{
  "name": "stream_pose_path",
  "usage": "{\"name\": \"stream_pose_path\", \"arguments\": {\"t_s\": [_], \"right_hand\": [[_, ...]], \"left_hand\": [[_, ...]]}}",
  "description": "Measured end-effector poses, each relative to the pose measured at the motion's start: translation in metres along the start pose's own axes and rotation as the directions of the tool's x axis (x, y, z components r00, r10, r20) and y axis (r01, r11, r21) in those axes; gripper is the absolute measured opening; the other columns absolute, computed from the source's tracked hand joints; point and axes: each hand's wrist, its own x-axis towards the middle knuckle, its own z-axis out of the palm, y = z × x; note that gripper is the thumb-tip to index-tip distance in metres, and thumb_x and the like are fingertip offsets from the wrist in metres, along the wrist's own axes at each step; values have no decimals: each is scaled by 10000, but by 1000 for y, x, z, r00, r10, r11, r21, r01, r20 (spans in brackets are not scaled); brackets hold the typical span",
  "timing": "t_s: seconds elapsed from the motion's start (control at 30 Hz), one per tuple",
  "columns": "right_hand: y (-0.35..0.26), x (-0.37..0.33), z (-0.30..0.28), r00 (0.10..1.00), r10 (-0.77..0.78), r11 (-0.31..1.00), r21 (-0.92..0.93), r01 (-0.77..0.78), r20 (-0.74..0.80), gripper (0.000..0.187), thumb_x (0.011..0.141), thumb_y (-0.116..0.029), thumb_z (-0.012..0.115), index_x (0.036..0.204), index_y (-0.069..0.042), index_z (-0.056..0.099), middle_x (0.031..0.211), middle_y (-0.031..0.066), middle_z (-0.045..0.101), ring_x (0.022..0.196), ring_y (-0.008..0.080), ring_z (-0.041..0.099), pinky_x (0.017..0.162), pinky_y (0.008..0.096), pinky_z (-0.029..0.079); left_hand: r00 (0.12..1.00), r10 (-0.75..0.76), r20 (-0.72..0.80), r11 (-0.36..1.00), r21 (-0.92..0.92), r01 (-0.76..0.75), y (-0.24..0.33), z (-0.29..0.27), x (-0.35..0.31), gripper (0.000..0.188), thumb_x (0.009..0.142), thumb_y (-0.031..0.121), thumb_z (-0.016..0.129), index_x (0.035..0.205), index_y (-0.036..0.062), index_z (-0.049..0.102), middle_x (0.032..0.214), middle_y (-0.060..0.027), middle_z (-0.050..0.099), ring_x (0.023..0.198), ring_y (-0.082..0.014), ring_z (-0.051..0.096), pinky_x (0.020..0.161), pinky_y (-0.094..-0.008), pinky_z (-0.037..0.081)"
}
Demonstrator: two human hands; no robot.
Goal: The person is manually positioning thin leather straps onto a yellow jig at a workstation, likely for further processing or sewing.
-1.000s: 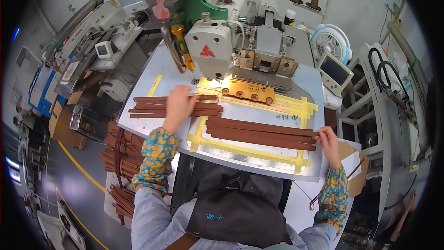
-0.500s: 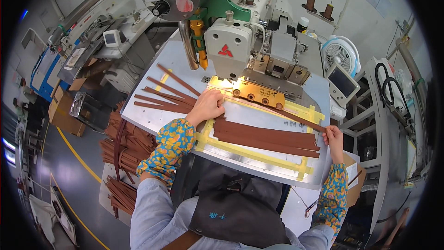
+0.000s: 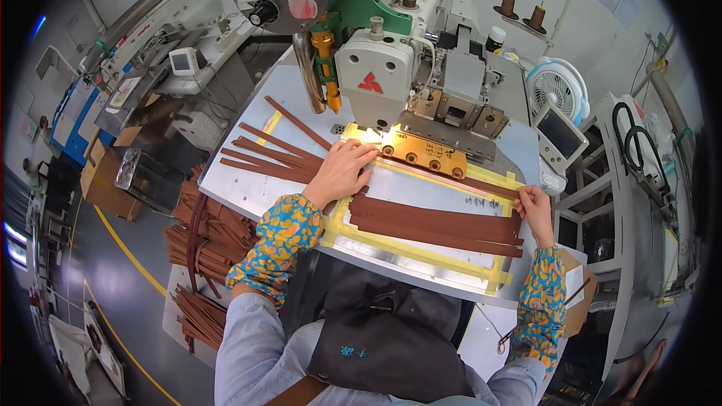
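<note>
The narrow brown strip [image 3: 492,187] lies along the front edge of the brass-coloured plate [image 3: 425,152], its long axis running left to right and slanting a little toward the person at the right end. The two hands stand at opposite ends of it, so its line is set by the span between them. The right hand [image 3: 536,214] has thumb and fingers closed in a pinch on its right end, near the corner of the yellow tape [image 3: 398,259]. The left hand [image 3: 342,173] lies palm down over its left end, fingertips just beside the plate; whether they grip or only press, I cannot tell. This left hand is the nearer one to the plate and to the lit spot under the sewing machine head [image 3: 376,79].

On the person's side of the strip, a stack of brown strips [image 3: 436,222] lies roughly parallel to it, apart from it, on the worktable [image 3: 289,81]. Left of the left hand, loose strips [image 3: 263,171] fan outward. Farther out, bundled strips [image 3: 214,238] lie below the table's left edge, and thread cones [image 3: 508,5] stand behind at the right.
</note>
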Motion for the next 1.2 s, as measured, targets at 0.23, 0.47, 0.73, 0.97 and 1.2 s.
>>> {"name": "stream_pose_path", "arguments": {"t_s": [0.23,0.47,0.73,0.97,1.2], "right_hand": [[-9,-10,21,799,-601,566,-690,450,29,115,772,-11,672,885,-34,681,878,111,638,837,300,584,760,375,476],[-20,-17,58,735,-641,514,-589,624,220,238,761,-24,675,978,-106,730,981,53,621,972,268,543,866,375,429],[-19,-21,54,739,-642,505,-611,610,207,224,782,-34,671,980,-115,736,985,51,612,980,261,540,860,371,441],[-23,-18,49,729,-684,603,-529,597,42,145,820,-18,635,949,-27,701,968,91,623,950,292,549,838,369,461],[-12,-18,54,704,-706,610,-569,551,-74,122,838,-17,615,943,-21,676,957,104,626,924,302,558,809,371,473]], "left_hand": [[997,-22,-76,1000,-1,22,3,5,3,317,830,194,634,1111,46,643,1058,-67,581,1051,-246,516,911,-388,389],[996,-41,-83,999,-9,40,3,1,3,305,812,183,653,1089,55,649,1015,-81,560,1031,-261,516,860,-390,402],[992,0,-129,997,73,9,-12,-15,-16,223,833,175,651,976,24,571,1011,-125,562,1019,-316,519,866,-409,408],[987,-73,-143,983,160,95,-36,-10,-37,129,844,123,618,827,43,519,849,-114,508,860,-310,504,739,-415,408],[970,-130,-206,973,160,165,-80,-12,-46,60,831,55,576,828,44,517,844,-118,509,857,-319,505,724,-427,408]]}}
